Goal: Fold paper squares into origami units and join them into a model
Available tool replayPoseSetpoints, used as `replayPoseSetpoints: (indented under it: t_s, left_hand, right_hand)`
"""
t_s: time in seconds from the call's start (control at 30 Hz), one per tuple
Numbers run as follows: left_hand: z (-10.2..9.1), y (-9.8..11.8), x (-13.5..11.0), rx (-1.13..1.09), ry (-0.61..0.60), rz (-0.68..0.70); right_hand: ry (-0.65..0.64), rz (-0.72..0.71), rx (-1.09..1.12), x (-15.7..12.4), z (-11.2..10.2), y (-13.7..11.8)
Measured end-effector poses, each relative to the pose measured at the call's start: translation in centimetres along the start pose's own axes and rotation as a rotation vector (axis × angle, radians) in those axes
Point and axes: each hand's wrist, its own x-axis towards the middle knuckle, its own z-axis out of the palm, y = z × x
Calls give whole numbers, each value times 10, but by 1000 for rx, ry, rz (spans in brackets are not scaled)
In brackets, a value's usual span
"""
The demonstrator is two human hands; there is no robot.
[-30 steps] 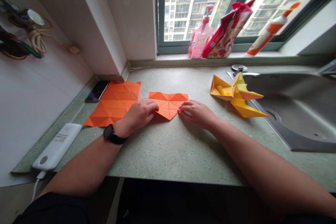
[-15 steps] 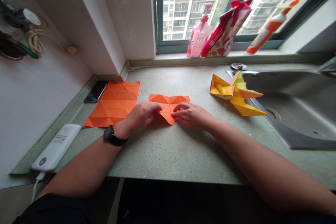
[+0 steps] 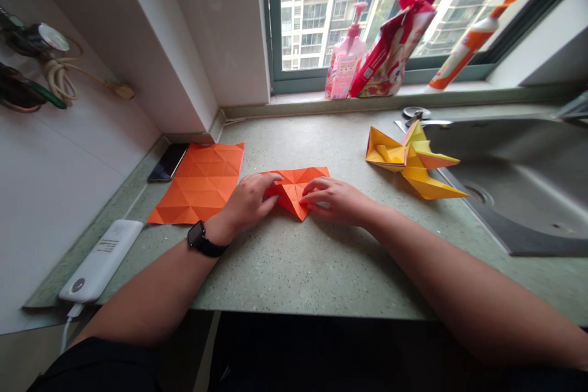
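A small orange folded paper [image 3: 294,191] lies on the counter in front of me, creased, with a point toward me. My left hand [image 3: 253,199] holds its left side, thumb and fingers closed on the edge. From the right, my right hand [image 3: 331,201] pinches the paper near its front point, fingers bent together. The paper's outer sides are partly hidden under both hands. To the left lies a larger sheet of orange paper [image 3: 202,187], spread out with a grid of creases.
A yellow folded-paper piece [image 3: 413,162] stands by the sink [image 3: 528,184]. A phone [image 3: 168,163] and a white power bank [image 3: 101,262] with a cable lie on the left. A pink pump bottle [image 3: 345,61], a red bag [image 3: 395,49] and an orange-white tube [image 3: 471,49] stand on the sill.
My left hand has shifted slightly, its thumb and fingers now further apart, and the paper's left side has folded a little. My right hand stays nearly where it was.
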Motion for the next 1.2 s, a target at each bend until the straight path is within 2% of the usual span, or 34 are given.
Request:
replayPoseSetpoints:
  t_s: [0.17, 0.37, 0.53, 0.63, 0.73, 0.93, 1.2]
  left_hand:
    - [11, 7, 3, 209, 40, -18]
    - [12, 24, 1, 367, -49, 34]
    - [11, 24, 1, 300, -103, 112]
    - [12, 23, 1, 197, -187, 146]
    - [11, 25, -1, 118, -271, 134]
    - [3, 26, -4, 11, -346, 152]
    - [-6, 24, -5, -10, -436, 203]
  right_hand:
    - [-18, -2, 3, 0, -1, 0]
    - [7, 0, 3, 0, 1, 3]
    - [9, 8, -7, 0, 1, 2]
    - [14, 30, -10, 0, 0, 0]
    - [23, 39, -7, 0, -1, -1]
    - [26, -2, -13, -1, 0, -1]
    - [-8, 11, -39, -1, 3, -3]
